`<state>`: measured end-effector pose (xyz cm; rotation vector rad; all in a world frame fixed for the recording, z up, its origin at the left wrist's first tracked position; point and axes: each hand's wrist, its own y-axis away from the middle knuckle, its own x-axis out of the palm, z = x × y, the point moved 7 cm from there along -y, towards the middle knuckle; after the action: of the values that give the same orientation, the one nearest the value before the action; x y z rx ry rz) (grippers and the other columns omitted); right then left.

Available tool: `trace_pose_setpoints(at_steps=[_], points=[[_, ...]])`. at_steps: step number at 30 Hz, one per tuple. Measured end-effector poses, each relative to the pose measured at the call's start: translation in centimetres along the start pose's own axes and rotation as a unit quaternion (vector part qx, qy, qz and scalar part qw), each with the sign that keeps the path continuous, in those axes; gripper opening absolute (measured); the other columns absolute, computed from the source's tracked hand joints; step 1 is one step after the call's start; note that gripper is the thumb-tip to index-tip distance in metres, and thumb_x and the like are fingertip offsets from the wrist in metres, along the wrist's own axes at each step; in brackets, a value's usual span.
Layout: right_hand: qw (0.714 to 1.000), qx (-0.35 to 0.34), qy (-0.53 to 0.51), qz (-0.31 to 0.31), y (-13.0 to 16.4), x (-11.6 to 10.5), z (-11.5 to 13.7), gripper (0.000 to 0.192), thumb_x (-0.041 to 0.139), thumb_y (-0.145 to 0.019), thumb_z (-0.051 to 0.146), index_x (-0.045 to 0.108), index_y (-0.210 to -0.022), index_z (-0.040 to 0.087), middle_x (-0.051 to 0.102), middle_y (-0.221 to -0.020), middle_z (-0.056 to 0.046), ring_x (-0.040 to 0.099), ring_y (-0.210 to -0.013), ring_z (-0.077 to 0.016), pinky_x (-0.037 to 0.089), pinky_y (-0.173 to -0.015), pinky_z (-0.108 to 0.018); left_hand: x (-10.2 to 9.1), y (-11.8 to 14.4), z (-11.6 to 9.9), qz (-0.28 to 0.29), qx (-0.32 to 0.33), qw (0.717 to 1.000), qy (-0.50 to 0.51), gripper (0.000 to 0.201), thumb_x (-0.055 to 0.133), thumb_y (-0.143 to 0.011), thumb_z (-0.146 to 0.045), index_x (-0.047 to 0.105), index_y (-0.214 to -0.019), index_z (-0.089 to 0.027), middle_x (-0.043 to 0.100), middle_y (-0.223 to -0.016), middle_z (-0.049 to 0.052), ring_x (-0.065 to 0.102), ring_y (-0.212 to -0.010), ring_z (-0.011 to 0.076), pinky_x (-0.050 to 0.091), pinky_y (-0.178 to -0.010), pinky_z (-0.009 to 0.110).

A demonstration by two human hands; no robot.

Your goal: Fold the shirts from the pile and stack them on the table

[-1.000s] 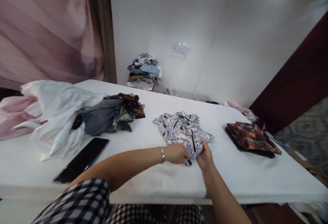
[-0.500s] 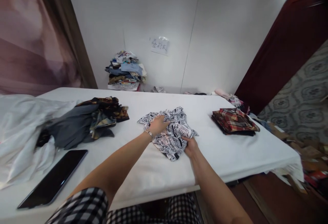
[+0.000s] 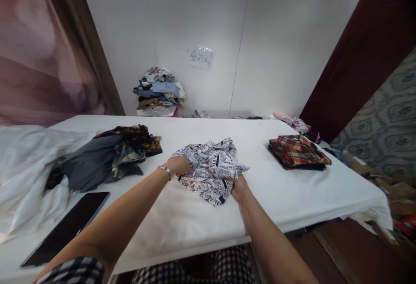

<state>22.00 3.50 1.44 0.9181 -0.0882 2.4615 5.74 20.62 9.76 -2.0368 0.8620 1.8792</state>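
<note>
A crumpled black-and-white shirt [image 3: 216, 162] with newspaper print lies bunched mid-table. At its left edge my left hand [image 3: 178, 165], with a bracelet at the wrist, is closed on the cloth; the fingertips are partly hidden in the folds. My right hand [image 3: 239, 188] grips the lower right edge, its fingers tucked beneath the fabric. Both hands stay low, close to the white tabletop [image 3: 260, 206].
Folded plaid shirts [image 3: 299, 152] are stacked on the right. Loose dark clothes [image 3: 97, 158] and white cloth [image 3: 26, 167] lie left, behind a black phone [image 3: 65, 227]. A clothes pile [image 3: 159, 91] stands beyond the table, near a handwritten paper [image 3: 200, 58] on the wall.
My left hand has moved left and down, from lying on top of the shirt to its left edge. The right hand keeps its hold, and the cloth looks slightly more spread.
</note>
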Motion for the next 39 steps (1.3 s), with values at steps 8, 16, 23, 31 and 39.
trace_pose_setpoints(at_steps=[8, 16, 23, 31, 39], points=[[0.999, -0.021, 0.024, 0.018, 0.1, 0.9, 0.3, 0.048, 0.083, -0.057, 0.024, 0.068, -0.102, 0.022, 0.076, -0.089, -0.004, 0.068, -0.099, -0.0272, 0.053, -0.091, -0.043, -2.9, -4.6, -3.8, -0.126, 0.036, 0.991, 0.036, 0.047, 0.041, -0.085, -0.045, 0.068, -0.111, -0.016, 0.065, -0.123, 0.018, 0.057, -0.116, 0.0319, 0.043, -0.095, 0.042], [0.999, -0.018, 0.019, 0.025, 0.1, 0.7, 0.4, 0.043, 0.081, -0.061, 0.023, 0.068, -0.102, 0.023, 0.076, -0.095, -0.005, 0.066, -0.103, -0.0278, 0.053, -0.091, -0.043, -0.4, -9.1, -5.7, -0.106, 0.038, 0.983, 0.144, 0.048, 0.054, -0.077, -0.056, 0.07, -0.101, -0.019, 0.071, -0.109, 0.017, 0.06, -0.109, 0.0307, 0.04, -0.096, 0.043], [1.0, -0.014, -0.016, 0.01, -0.4, -0.2, 0.5, 0.054, 0.079, -0.054, 0.011, 0.068, -0.107, 0.019, 0.075, -0.101, -0.007, 0.069, -0.099, -0.0293, 0.052, -0.091, -0.045, -5.9, -10.3, -2.1, -0.189, -0.014, 0.944, 0.272, 0.043, 0.045, -0.084, -0.047, 0.066, -0.099, -0.012, 0.072, -0.094, 0.013, 0.063, -0.088, 0.0217, 0.045, -0.074, 0.027], [0.983, -0.117, 0.043, -0.138, -0.2, -2.7, 1.5, 0.064, 0.073, -0.064, 0.021, 0.057, -0.126, 0.029, 0.066, -0.125, -0.002, 0.062, -0.113, -0.0197, 0.05, -0.097, -0.036, -11.9, -4.8, 0.3, -0.314, 0.036, 0.894, 0.318, 0.037, 0.039, -0.089, -0.033, 0.06, -0.112, -0.014, 0.07, -0.101, 0.008, 0.06, -0.091, 0.0203, 0.046, -0.079, 0.027], [0.988, -0.113, 0.091, -0.05, 1.8, 2.0, 3.2, 0.049, 0.074, -0.073, 0.046, 0.065, -0.113, 0.02, 0.068, -0.12, -0.008, 0.062, -0.113, -0.025, 0.054, -0.087, -0.035, -1.1, 5.1, -12.9, -0.136, 0.377, 0.905, 0.138, 0.03, 0.047, -0.085, -0.021, 0.065, -0.109, -0.021, 0.062, -0.128, 0.009, 0.062, -0.104, 0.0239, 0.05, -0.088, 0.035]])
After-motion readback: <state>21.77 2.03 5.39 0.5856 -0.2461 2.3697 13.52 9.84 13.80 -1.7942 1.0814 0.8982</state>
